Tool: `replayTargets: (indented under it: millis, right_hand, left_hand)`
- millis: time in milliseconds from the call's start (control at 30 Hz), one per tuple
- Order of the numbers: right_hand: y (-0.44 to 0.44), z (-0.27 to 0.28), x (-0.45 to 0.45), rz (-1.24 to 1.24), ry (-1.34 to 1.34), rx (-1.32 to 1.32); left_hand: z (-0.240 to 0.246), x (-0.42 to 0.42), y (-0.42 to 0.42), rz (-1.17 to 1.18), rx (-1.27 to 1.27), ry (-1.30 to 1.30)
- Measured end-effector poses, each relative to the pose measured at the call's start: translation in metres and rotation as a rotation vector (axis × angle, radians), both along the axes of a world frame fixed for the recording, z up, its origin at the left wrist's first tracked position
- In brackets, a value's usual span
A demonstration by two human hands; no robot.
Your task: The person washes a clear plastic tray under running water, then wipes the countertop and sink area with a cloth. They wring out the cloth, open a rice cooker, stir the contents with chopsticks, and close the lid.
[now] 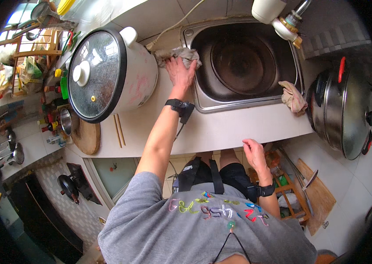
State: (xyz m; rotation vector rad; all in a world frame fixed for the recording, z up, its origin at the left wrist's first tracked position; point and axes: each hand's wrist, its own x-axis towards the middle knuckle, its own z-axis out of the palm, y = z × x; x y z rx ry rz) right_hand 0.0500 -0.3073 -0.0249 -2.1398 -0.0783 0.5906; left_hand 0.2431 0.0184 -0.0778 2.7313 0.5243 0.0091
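My left hand (180, 73) presses down on a crumpled, stained grey cloth (187, 54), its fingers bent over the fabric. The cloth lies on the white counter between a large white pot (139, 77) with a glass lid and the left rim of a steel sink (196, 95). In front of the counter edge, my right hand (254, 153) hangs with loosely bent fingers and nothing visible in it. A round dark pan (243, 64) sits in the sink. Another cloth (293, 97), beige and pinkish, is bunched over the sink's right front corner.
Two wooden chopsticks (119, 130) and a round wooden board (88, 137) lie toward the left. A cable with a plug (151, 45) runs behind the left cloth. A faucet (288, 28) overhangs the sink; at right stands a steel pot with a glass lid (357, 115).
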Motion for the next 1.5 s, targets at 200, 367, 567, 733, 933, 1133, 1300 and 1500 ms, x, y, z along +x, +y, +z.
replayTargets:
  millis: [200, 367, 567, 733, 933, 1133, 1300, 1500]
  right_hand:
    - [0.004, -0.006, 0.004, -0.022, 0.012, -0.004]
    - [-0.010, -0.009, -0.006, -0.134, 0.090, -0.007]
    - [-0.010, 0.005, 0.016, -0.067, -0.005, 0.085]
    - [-0.009, 0.018, 0.101, 0.033, -0.164, 0.106]
    - [0.000, -0.056, 0.256, 0.205, -0.193, -0.150]
    - [0.013, -0.174, 0.333, 0.385, 0.182, -0.386]
    - [0.057, -0.189, 0.329, -0.009, 0.438, -0.081]
    - [0.067, -0.154, 0.341, 0.042, 0.420, 0.560]
  left_hand:
    - [-0.053, 0.093, 0.042, 0.225, 0.070, 0.034]
    - [-0.062, 0.116, 0.043, 0.089, 0.030, -0.235]
    - [-0.025, 0.091, -0.050, -0.235, -0.205, -0.401]
    - [-0.042, 0.081, -0.137, -0.491, -0.182, -0.094]
    - [-0.099, 0.060, -0.148, -0.867, 0.040, 0.600]
    - [-0.171, 0.095, -0.133, -0.229, -0.131, 0.554]
    - [-0.181, 0.096, -0.126, -0.155, -0.828, 0.450]
    - [-0.167, 0.110, -0.132, 0.885, -1.603, 0.194]
